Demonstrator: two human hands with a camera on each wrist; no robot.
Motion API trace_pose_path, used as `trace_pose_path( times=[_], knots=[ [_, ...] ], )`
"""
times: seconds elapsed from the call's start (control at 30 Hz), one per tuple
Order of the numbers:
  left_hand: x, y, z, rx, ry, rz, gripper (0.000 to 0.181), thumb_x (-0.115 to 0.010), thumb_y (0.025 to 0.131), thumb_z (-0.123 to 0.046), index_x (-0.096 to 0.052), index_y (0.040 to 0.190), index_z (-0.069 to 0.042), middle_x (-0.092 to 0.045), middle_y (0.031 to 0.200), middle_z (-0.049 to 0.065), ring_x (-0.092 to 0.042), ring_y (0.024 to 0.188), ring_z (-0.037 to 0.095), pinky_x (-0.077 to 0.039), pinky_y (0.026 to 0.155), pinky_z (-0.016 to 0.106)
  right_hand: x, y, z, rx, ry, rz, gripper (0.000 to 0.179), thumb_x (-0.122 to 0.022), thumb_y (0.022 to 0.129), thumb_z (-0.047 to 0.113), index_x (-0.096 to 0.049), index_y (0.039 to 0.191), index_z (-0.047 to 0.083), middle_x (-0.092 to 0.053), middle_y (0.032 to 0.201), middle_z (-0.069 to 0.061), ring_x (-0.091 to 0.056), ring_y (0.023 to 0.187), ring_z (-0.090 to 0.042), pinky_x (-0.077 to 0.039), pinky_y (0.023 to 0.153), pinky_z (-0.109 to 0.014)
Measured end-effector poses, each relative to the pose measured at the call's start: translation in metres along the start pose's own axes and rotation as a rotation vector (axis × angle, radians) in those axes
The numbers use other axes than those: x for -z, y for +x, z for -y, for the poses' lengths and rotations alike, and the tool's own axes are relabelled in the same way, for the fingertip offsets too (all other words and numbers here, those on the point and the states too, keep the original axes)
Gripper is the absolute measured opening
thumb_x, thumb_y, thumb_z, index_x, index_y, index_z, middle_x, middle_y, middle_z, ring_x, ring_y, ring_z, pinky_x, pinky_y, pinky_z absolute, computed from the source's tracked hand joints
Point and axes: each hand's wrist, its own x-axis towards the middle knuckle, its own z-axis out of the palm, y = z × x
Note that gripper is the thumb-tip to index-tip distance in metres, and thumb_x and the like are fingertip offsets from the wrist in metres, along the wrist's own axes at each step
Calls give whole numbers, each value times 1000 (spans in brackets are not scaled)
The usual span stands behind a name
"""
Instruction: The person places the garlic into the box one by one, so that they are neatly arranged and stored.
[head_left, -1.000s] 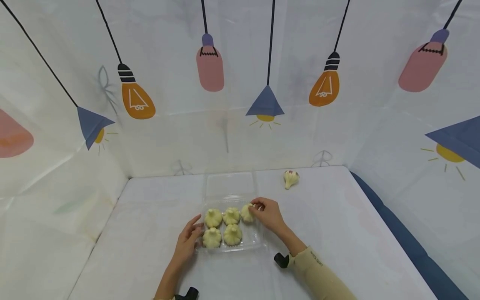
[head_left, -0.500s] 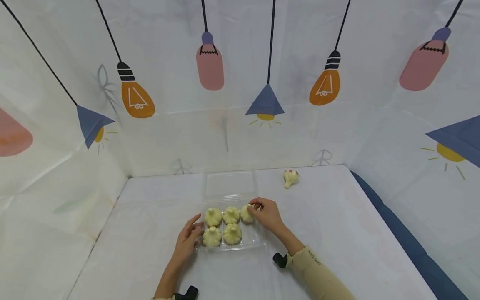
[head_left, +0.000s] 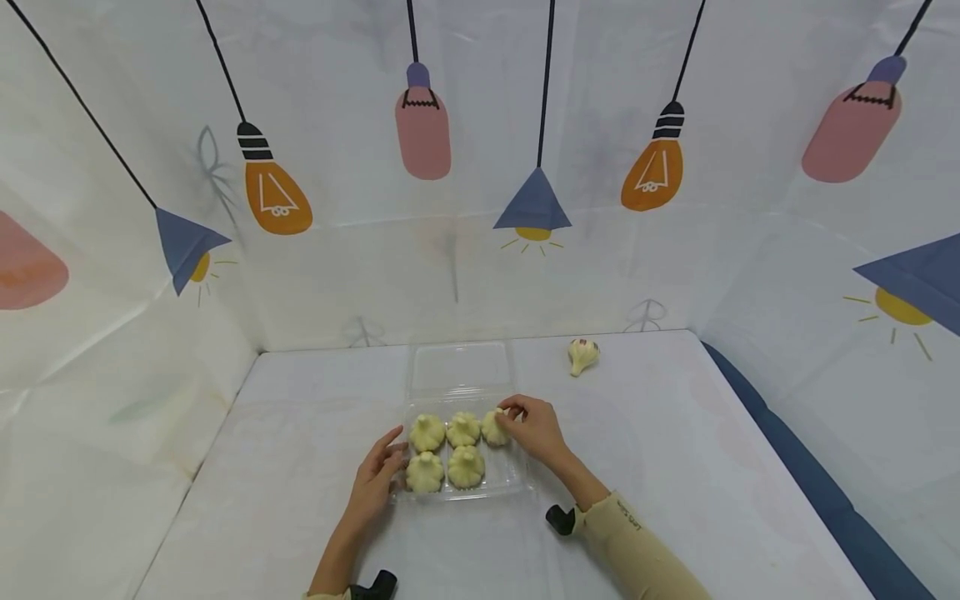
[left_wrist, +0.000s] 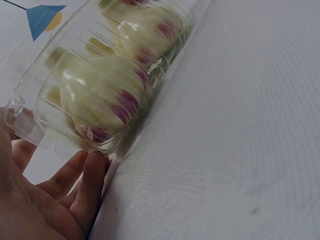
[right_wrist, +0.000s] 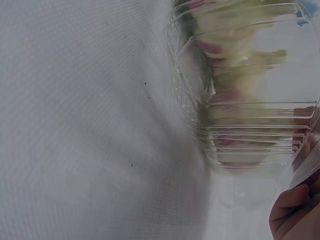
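Note:
A clear plastic clamshell box (head_left: 501, 482) stands on the table with its lid (head_left: 461, 367) folded back. Several garlic bulbs (head_left: 466, 467) sit in it, three along the back row and two at the left and middle of the front row. My right hand (head_left: 534, 427) pinches the back right garlic bulb (head_left: 492, 428) with thumb and fingers; its fingertips partly cover that bulb. At the box's left side, my left hand (head_left: 373, 479) touches the wall with loosely bent fingers. In the left wrist view, its fingertips (left_wrist: 94, 165) rest against the lower corner of the box.
A single garlic bulb (head_left: 582, 357) with purple marks lies near the table's back right edge. White cloth walls printed with lamps rise behind and beside the white table (head_left: 675, 467). Dark blue padding (head_left: 810, 475) runs along the right side.
Both hands and the bulbs keep almost the same places. The whole head view has shifted very slightly.

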Motion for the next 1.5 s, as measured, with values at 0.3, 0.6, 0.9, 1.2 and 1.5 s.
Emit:
trace_pose_path(
  times=[0.3, 0.6, 0.9, 1.2, 1.5],
  knots=[
    [0, 2, -2, 44, -12, 0, 43, -48, 104, -19, -43, 146, -10, -55, 128, 23, -58, 104, 31, -50, 70, 32, 1, 2, -4, 41, 19, -2, 11, -77, 83, 12, -73, 93, 10, -59, 68, 8, -44, 56, -9, -37, 52, -24],
    [1, 1, -2, 60, -15, 10, 43, -47, 104, -19, -42, 147, -11, -54, 130, 24, -57, 106, 32, -50, 72, 33, 3, 3, -4, 55, 50, -7, 14, -78, 81, 9, -72, 94, 8, -60, 68, 7, -44, 56, -9, -37, 51, -24],
    [0, 2, -2, 53, -10, 5, 43, -46, 105, -21, -42, 147, -12, -54, 129, 23, -58, 107, 32, -50, 73, 34, 9, 6, -4, 84, 121, 21, 25, -78, 82, 11, -70, 102, -1, -59, 69, 5, -45, 56, -11, -38, 50, -23],
    [-2, 1, -1, 44, -7, -3, 43, -46, 105, -21, -42, 147, -12, -54, 128, 23, -59, 105, 30, -50, 73, 35, 29, 16, -5, 84, 111, 15, 19, -75, 85, 10, -71, 101, 0, -59, 72, 1, -47, 56, -12, -38, 50, -23],
    [-1, -3, -1, 29, -8, 11, 44, -45, 105, -20, -40, 147, -8, -53, 128, 26, -59, 104, 27, -51, 72, 35, 53, 29, -17, 56, 31, -35, 7, -74, 87, 12, -73, 93, 9, -61, 74, 1, -51, 60, -13, -42, 54, -26]
  ],
)
